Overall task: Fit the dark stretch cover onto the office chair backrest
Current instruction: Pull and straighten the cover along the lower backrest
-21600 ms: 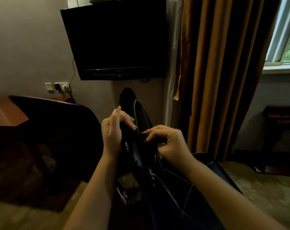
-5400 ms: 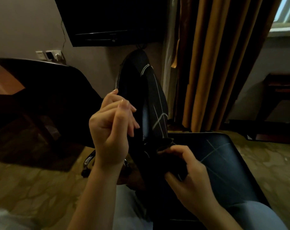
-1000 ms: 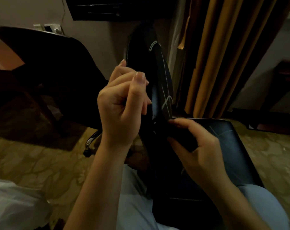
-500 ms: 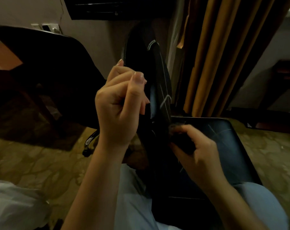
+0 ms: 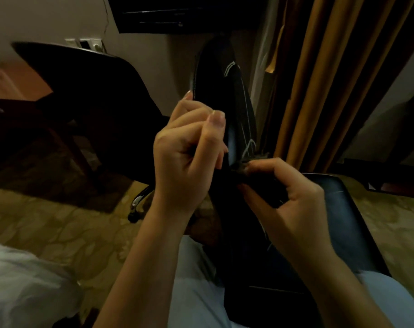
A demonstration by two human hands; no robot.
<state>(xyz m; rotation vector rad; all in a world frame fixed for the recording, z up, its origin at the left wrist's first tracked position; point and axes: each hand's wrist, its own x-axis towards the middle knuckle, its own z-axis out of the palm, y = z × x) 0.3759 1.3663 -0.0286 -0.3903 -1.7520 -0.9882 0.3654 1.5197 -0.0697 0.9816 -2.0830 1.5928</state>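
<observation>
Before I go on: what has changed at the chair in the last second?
The right hand has curled its stretched fingers and now pinches the bunched hem of the cover, where backrest meets seat; that grip is new. The left hand stays curled on the cover at the backrest's side edge, and the cover remains over the backrest's top.

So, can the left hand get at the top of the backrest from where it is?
Probably yes: the left hand lies against the backrest edge, below its top, with nothing between.
</observation>
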